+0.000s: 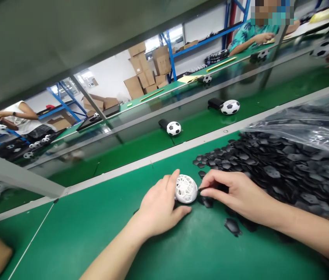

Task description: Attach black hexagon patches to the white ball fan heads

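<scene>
My left hand (pixel 160 204) is curled around a white openwork half-ball shell (pixel 185 188) that rests on the green work surface (pixel 94 229). My right hand (pixel 234 192) is closed in a pinch on a small black patch piece (pixel 208 190) held right at the shell's side. A heap of black pentagon patches (pixel 284 167) lies just right of my right hand. A few loose black patches (pixel 233 226) sit under my right forearm.
A clear plastic bag (pixel 307 124) lies behind the heap. On the green conveyor (pixel 141 146) stand finished football pieces (pixel 173 128), another (pixel 230 107). Other people work across the line, one at the left (pixel 24 116), one at the top right (pixel 252 35). Cardboard boxes (pixel 149 70) stack behind.
</scene>
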### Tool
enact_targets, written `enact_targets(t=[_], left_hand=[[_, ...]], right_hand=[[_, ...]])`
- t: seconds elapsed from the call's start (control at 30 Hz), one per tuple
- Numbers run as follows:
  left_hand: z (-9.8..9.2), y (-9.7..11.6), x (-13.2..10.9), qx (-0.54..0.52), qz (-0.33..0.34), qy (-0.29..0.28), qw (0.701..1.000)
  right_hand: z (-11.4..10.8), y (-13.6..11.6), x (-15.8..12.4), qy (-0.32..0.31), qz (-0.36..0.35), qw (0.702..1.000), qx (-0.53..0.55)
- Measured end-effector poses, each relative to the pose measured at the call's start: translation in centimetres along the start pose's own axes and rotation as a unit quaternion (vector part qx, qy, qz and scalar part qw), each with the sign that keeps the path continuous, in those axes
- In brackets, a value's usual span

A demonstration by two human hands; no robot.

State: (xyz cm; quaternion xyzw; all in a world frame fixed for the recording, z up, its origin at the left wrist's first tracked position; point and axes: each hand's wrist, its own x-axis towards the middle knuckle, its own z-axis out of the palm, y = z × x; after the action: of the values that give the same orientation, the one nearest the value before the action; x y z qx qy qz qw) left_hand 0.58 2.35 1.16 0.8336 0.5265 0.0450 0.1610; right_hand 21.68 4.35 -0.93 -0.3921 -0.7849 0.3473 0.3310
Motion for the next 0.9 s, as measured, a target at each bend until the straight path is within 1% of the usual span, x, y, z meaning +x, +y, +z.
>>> enact_targets(t=[0.1, 0.3, 0.47, 0.63, 0.73, 0.9], left_hand=[[0.0, 0.2, -0.1, -0.015, -0.003, 0.002, 1.000], [0.0, 0.4, -0.4, -0.039, -0.023, 0.023, 0.999], [0.1, 0.6, -0.4, -0.044, -0.023, 0.024, 0.998], [0.2, 0.7, -0.3, -0.044, -0.027, 0.033, 0.998], [0.3, 0.7, -0.4, -0.043, -0.027, 0.035, 0.998], [0.2, 0.8, -0.4, -0.049, -0.024, 0.037, 0.998]], right_hand=[[0.3, -0.1, -0.2, -0.008, -0.018, 1.000, 0.003], [0.8, 0.1, -0.6, -0.049, -0.105, 0.993, -0.015], [1.4, -0.1, -0.8, -0.041, -0.144, 0.987, -0.057], [1.7, -0.4, -0.7, -0.020, -0.146, 0.986, -0.075], [1.9, -0.4, -0.7, -0.013, -0.120, 0.991, -0.060], [2.4, 0.1, -0.7, 0.034, -0.087, 0.994, -0.051]])
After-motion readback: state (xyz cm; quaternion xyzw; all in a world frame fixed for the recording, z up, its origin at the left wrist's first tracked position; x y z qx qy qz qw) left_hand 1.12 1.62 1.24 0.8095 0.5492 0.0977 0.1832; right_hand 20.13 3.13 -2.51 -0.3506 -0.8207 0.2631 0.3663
